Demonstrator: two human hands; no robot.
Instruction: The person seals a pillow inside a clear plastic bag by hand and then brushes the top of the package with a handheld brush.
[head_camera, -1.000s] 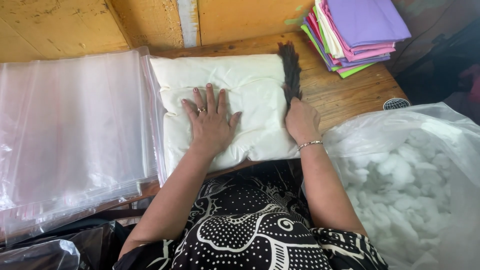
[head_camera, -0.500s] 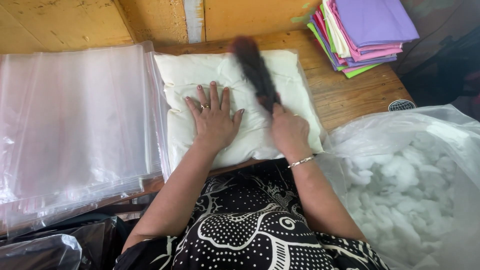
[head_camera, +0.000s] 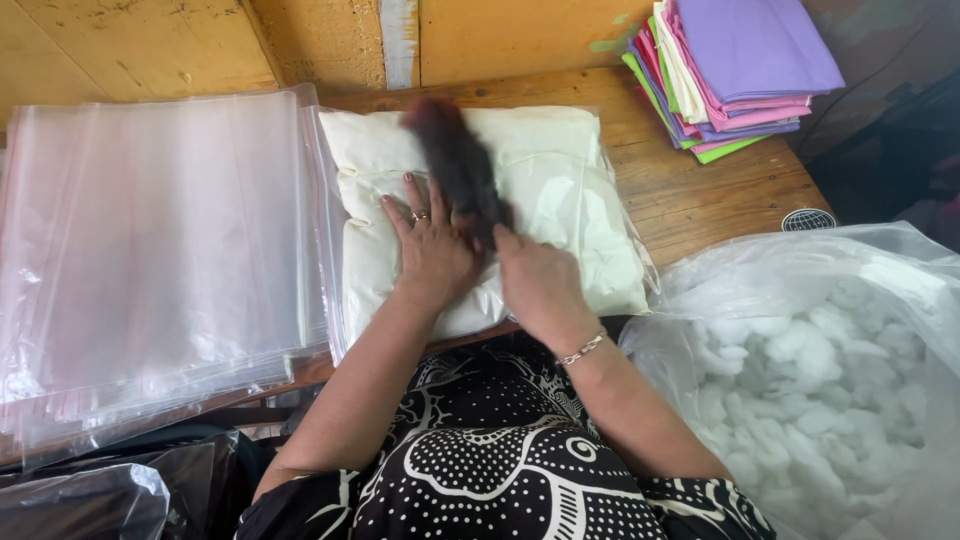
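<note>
The white pillow (head_camera: 560, 190), sealed inside a clear plastic bag, lies flat on the wooden table (head_camera: 700, 190), just beside a stack of clear plastic bags (head_camera: 150, 240) on its left. The left hand (head_camera: 432, 245) rests palm down on the near half of the pillow, fingers spread and flat, gripping nothing; its position matches the earlier frames. The right hand (head_camera: 540, 285) is closed around the handle of a dark brush (head_camera: 455, 165), whose blurred bristle end lies across the middle of the pillow, angled toward the far left. One second ago the brush stood along the right edge of the pillow; half a second ago it lay nearer the centre; it now overlaps the left hand's fingertips, and the right hand has moved in until it sits just beside the left. A stack of folded coloured cloth (head_camera: 740, 70) occupies the far right corner of the table. A large clear bag of white stuffing (head_camera: 830, 370) stands to the right of the person.
</note>
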